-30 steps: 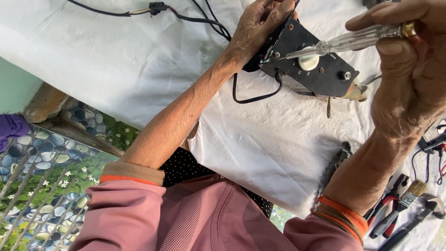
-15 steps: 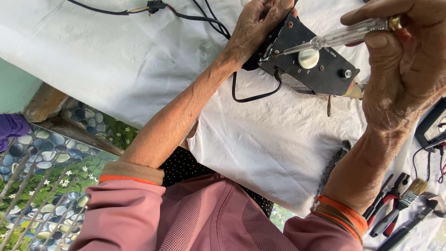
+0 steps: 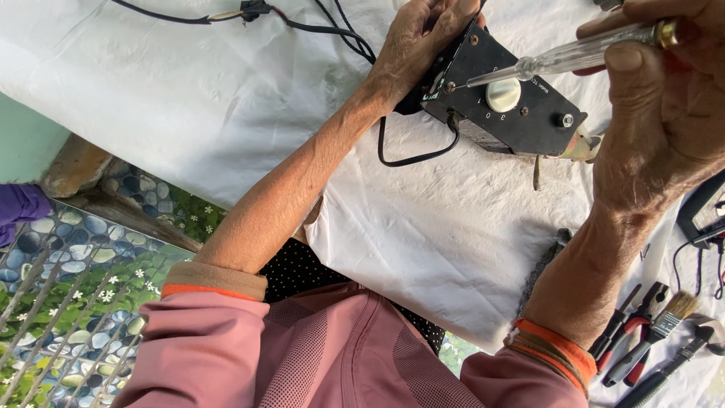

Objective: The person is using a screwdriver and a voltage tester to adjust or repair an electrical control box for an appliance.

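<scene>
A black switch box [image 3: 521, 113] with a cream round knob [image 3: 503, 94] lies tilted on a white cloth [image 3: 423, 227]. My left hand [image 3: 419, 41] grips its far left end, fingers wrapped over the edge. My right hand [image 3: 668, 106] holds a screwdriver with a clear handle [image 3: 574, 57] and brass cap. Its thin tip rests on a screw at the box's left corner [image 3: 448, 88]. A black cable [image 3: 411, 155] loops out from under the box.
Another black cable with a connector [image 3: 253, 11] runs along the top. Red-handled pliers [image 3: 630, 332], a paintbrush [image 3: 664, 317] and a dark tool lie at the lower right. A dark device [image 3: 706, 211] sits at the right edge. Pebble-patterned floor [image 3: 83, 257] shows left.
My right hand has shifted slightly right and up, and the screwdriver tip has stayed at the box's left corner screw. My left hand has kept its grip.
</scene>
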